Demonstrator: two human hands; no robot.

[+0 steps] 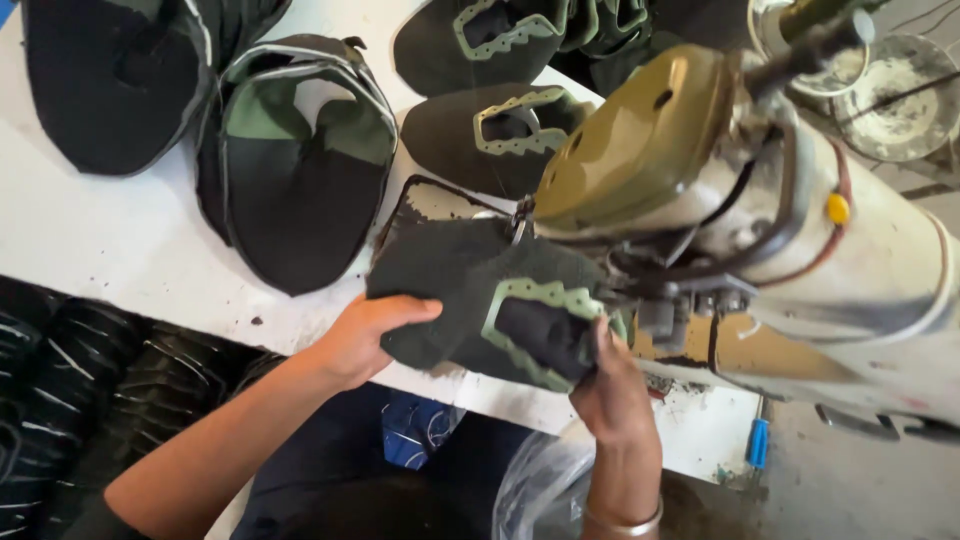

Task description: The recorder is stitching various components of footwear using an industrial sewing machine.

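Note:
A dark fabric shoe upper [500, 300] with a light green trim around its opening lies under the head of an old cream and olive sewing machine [700, 200]. My left hand [365, 335] grips the upper's left edge, thumb on top. My right hand [610, 385] pinches its right edge beside the trim, close to the needle area [522, 215]. A metal bangle [625, 520] is on my right wrist. The needle itself is hard to make out behind the fabric.
Several more dark and green uppers lie on the white table [100, 240]: a stack at left [295, 150], others at the back [500, 130]. Stacked dark pieces [70, 380] fill the space below left. A clear plastic bag [540, 480] sits by my lap.

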